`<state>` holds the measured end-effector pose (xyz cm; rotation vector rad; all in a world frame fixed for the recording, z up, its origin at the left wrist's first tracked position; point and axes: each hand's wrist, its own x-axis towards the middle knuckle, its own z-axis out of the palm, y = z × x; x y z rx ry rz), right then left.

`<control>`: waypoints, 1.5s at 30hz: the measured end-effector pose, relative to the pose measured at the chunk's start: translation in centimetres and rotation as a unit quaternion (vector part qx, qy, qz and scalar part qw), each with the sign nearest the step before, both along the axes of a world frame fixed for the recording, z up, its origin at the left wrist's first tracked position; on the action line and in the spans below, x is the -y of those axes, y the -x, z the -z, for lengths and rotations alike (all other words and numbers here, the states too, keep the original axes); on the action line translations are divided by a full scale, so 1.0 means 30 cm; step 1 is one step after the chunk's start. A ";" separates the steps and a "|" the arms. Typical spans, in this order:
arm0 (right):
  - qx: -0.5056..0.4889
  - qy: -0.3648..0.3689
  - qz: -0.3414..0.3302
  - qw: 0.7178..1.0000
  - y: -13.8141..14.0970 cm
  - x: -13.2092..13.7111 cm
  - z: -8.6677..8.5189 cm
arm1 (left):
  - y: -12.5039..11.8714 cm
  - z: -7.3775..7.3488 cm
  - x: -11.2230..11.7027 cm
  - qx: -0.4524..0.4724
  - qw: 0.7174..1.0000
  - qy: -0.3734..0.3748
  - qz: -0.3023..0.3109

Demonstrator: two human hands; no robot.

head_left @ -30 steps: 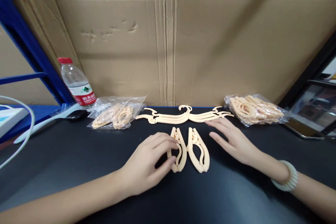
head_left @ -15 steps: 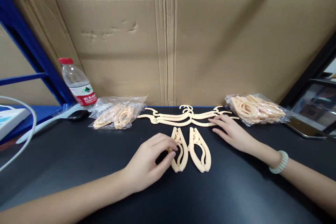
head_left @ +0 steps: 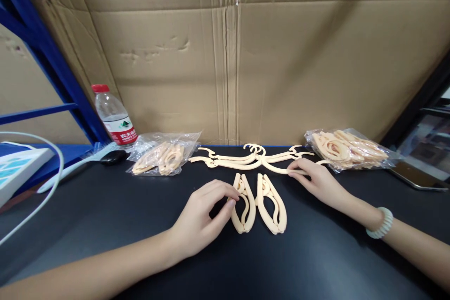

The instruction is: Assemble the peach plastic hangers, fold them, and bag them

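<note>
Two cream folding hangers lie folded side by side on the black table. Thumb and fingers of my left hand (head_left: 202, 218) are closed at the outer edge of the left folded hanger (head_left: 251, 218), covering part of it. Beside it rests the right folded hanger (head_left: 281, 218). Behind them, unfolded hangers (head_left: 235, 166) overlap with their arms spread and hooks toward the cardboard. My right hand (head_left: 318, 183), a pale coiled band at its wrist, pinches the right arm of the front unfolded hanger. That arm's end is partly hidden by the fingers.
Clear bags of folded hangers lie at the left (head_left: 172, 157) and right (head_left: 346, 147). A red-capped water bottle (head_left: 117, 124) stands at back left, near a white cable (head_left: 61, 168) and blue frame. A phone (head_left: 418, 176) lies at right. A cardboard wall (head_left: 168, 56) rises behind.
My right hand has gone from lying with spread fingers over the unfolded hangers to pinching the front one's right arm. My left hand keeps its place; the view has shifted slightly.
</note>
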<state>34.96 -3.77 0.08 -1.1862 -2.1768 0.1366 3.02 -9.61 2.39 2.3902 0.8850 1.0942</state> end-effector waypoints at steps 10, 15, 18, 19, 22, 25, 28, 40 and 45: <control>-0.073 -0.053 0.029 0.996 0.011 0.027 -0.013 | 0.006 0.009 -0.029 0.116 0.976 0.141 -0.115; -0.091 -0.111 0.044 0.989 0.025 0.045 -0.024 | 0.001 0.051 -0.072 0.285 0.915 0.219 -0.183; -0.083 -0.124 0.039 0.988 0.031 0.055 -0.028 | -0.006 0.049 -0.074 0.336 0.893 0.238 -0.182; -0.077 -0.125 0.032 0.989 0.034 0.060 -0.028 | -0.009 0.043 -0.069 0.350 0.888 0.240 -0.174; -0.062 -0.131 0.009 0.989 0.050 0.080 -0.029 | -0.015 0.026 -0.051 0.381 0.879 0.244 -0.149; -0.048 -0.142 0.006 0.989 0.066 0.099 -0.030 | -0.015 0.015 -0.039 0.399 0.869 0.264 -0.124; -0.036 -0.169 0.020 0.985 0.071 0.105 -0.031 | -0.012 0.012 -0.038 0.427 0.852 0.284 -0.106; 0.009 -0.226 -0.040 0.973 0.068 0.110 -0.029 | -0.007 0.017 -0.050 0.403 0.869 0.251 -0.138; 0.018 -0.227 -0.062 0.972 0.078 0.114 -0.022 | -0.015 0.015 -0.039 0.369 0.889 0.232 -0.144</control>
